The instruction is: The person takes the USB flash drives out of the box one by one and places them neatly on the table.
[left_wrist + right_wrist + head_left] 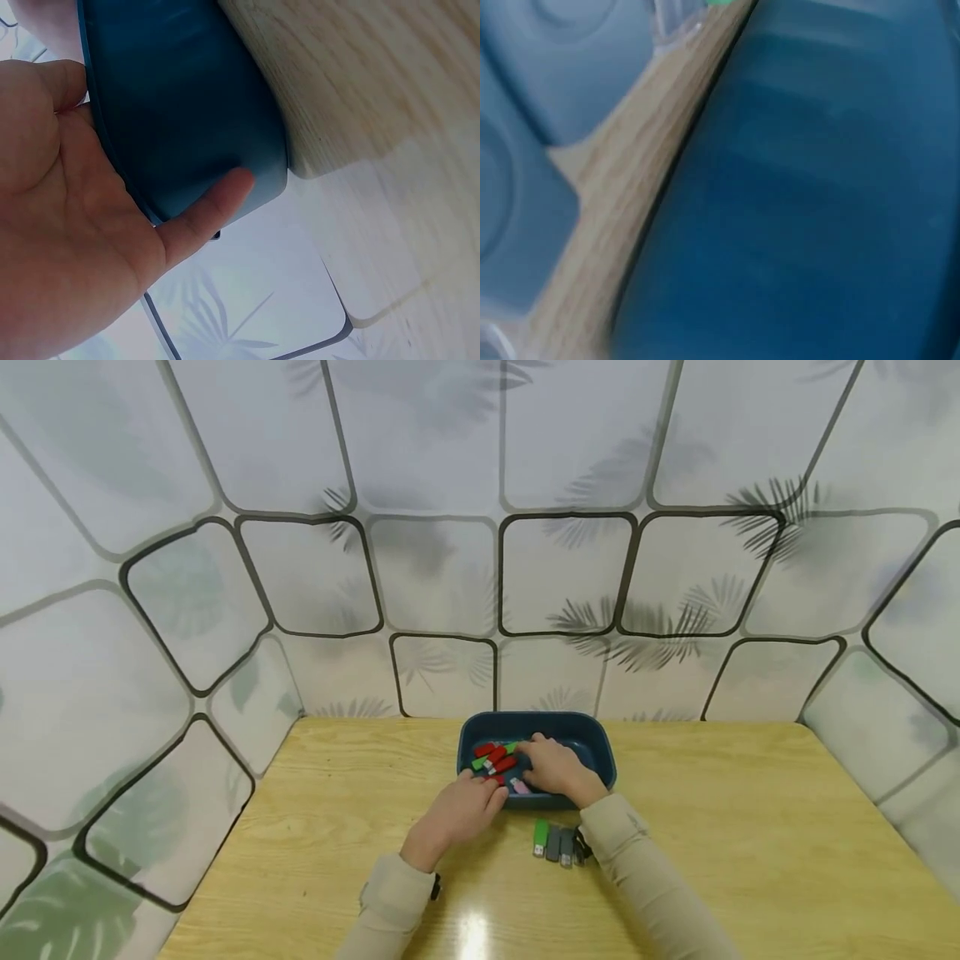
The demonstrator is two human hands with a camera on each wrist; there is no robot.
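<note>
A dark blue plastic bin (592,732) stands on the table with several USB flash drives inside: red ones (504,765), green ones (478,762) and a pink one (519,786). My left hand (463,808) holds the bin's front left rim. In the left wrist view its little finger (214,210) lies straight along the outer wall. Over the bin my right hand (558,768) reaches in, fingertips near the green and red drives; whether it pinches one is hidden. The right wrist view shows the bin's outer wall (795,195) close up.
In front of the bin, a green USB drive (541,833) and grey ones (553,843) lie in a row. A small black item (581,845) sits at their right end, partly behind the right sleeve (637,852). The wooden table (360,777) meets a patterned backdrop (442,677).
</note>
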